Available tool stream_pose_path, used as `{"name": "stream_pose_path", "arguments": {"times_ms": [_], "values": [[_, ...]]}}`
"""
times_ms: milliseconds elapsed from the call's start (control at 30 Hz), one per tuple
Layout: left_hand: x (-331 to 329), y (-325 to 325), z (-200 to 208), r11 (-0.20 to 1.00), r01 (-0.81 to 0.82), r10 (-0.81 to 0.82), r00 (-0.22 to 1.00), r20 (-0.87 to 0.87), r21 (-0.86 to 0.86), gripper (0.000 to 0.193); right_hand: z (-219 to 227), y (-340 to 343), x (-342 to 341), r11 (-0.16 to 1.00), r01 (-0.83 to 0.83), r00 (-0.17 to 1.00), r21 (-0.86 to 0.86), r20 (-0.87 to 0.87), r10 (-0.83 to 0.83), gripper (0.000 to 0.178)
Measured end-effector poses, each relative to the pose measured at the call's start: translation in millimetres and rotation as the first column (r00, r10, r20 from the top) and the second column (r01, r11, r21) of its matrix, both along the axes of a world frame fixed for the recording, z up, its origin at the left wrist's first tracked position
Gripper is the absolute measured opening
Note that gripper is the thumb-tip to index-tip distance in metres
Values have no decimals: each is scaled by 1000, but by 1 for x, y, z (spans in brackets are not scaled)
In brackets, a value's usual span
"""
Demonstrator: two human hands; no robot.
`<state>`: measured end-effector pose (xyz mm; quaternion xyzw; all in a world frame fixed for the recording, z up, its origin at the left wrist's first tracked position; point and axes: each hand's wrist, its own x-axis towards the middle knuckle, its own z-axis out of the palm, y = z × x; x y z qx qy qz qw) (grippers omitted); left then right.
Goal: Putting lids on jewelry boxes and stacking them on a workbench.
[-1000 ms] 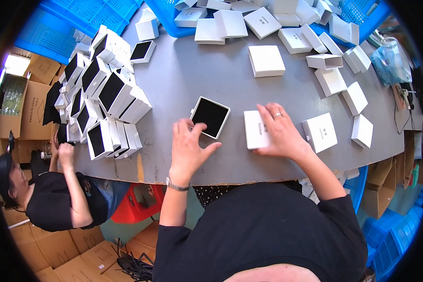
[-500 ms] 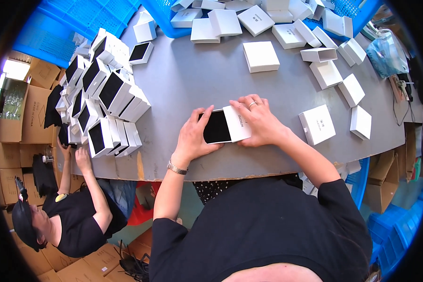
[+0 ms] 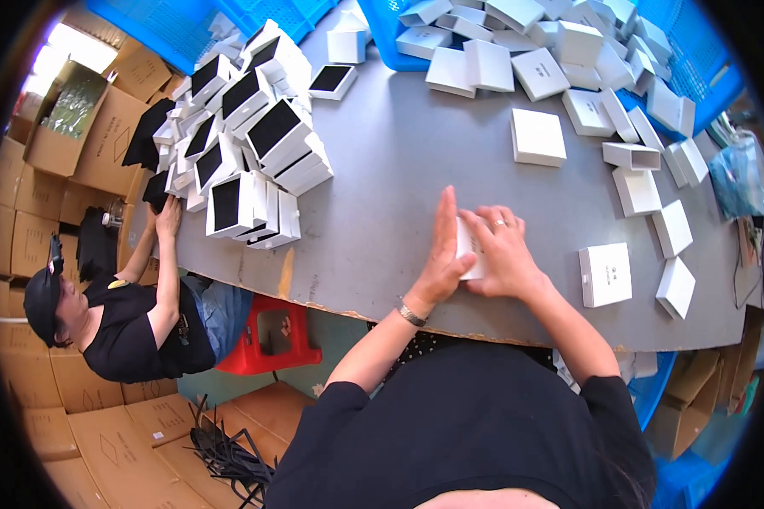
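Observation:
A small white cardboard box (image 3: 467,248) is between my two hands, above the near part of the grey table. My right hand (image 3: 502,253), with a ring on one finger, grips it from the right and covers most of its top. My left hand (image 3: 441,254) has its fingers stretched straight, its palm against the box's left end and its thumb at the near edge. Much of the box is hidden by the fingers. Closest to my right hand lies a closed white box (image 3: 604,275); farther off is another white box (image 3: 538,137).
White trays lined in black (image 3: 267,136) are piled at the left. A blue crate (image 3: 390,42) overflows with white boxes at the back right, and several sleeves lie along the table's right side. A co-worker (image 3: 136,322) sits at the left, hands by the pile, near a red stool (image 3: 272,339).
The black-lined tray, earlier partly out of its white sleeve, no longer shows its black lining. My left hand has gone from gripping the tray to lying flat against its end. The view has shifted.

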<state>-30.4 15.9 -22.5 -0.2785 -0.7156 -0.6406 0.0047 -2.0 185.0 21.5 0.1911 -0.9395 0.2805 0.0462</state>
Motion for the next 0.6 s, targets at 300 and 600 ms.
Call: {"name": "stream_pose_path", "arguments": {"times_ms": [300,600], "values": [[-100,-117,113,141,-946,498,323,-805,-292,73,18,130,122,714,550,790,433,8,-613,106],[-106,-156,112,372,-906,404,353,-844,-201,15,62,146,25,908,389,921,155,-34,-389,80]]}}
